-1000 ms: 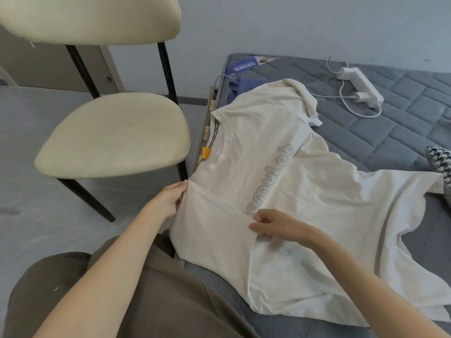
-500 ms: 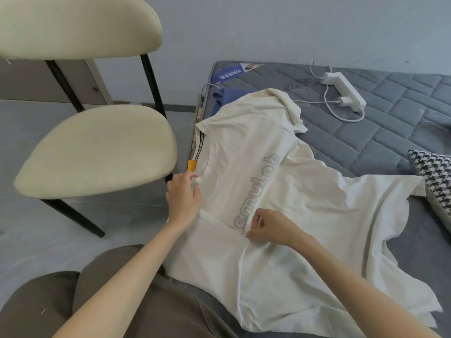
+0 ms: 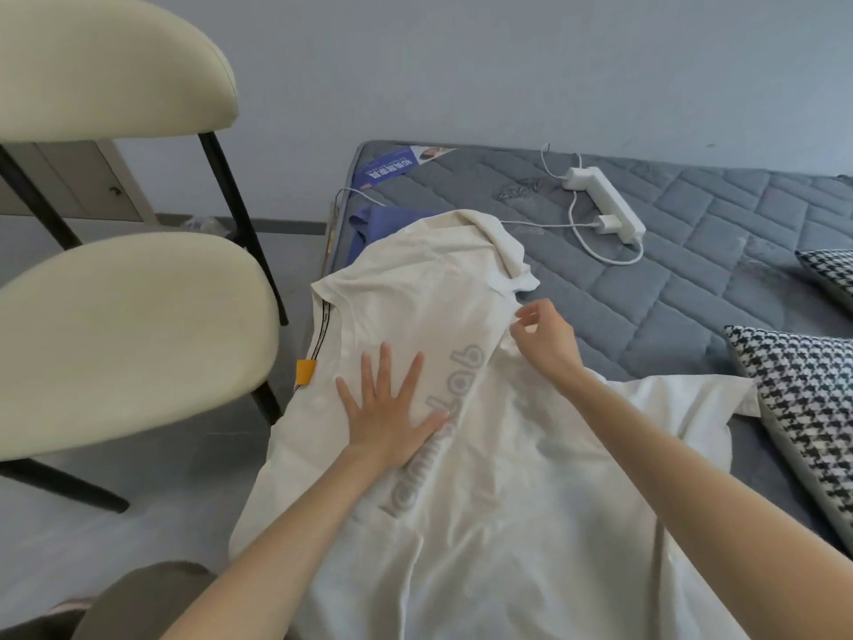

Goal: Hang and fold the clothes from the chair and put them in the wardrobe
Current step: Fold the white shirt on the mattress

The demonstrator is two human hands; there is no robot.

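A white T-shirt [image 3: 498, 491] with grey lettering lies spread on the grey quilted mattress [image 3: 720, 279], its left side folded inward. My left hand [image 3: 387, 408] presses flat on the shirt with fingers spread, just left of the lettering. My right hand [image 3: 547, 337] pinches the shirt's cloth near the crumpled sleeve at the upper right. A yellow tag on a black cord [image 3: 305, 371] hangs at the shirt's left edge. A blue garment [image 3: 383, 224] peeks out from under the shirt's top. The cream chair [image 3: 129, 334] at the left has a bare seat.
A white power strip [image 3: 604, 203] with a plugged charger and cable lies on the mattress beyond the shirt. A blue leaflet [image 3: 392, 166] sits at the mattress's far corner. Houndstooth cushions [image 3: 812, 408] lie at the right. Grey floor lies beneath the chair.
My left hand let go of the shirt's edge and now lies flat on it. My right hand moved up from the lettering to the sleeve area. The view shifted closer.
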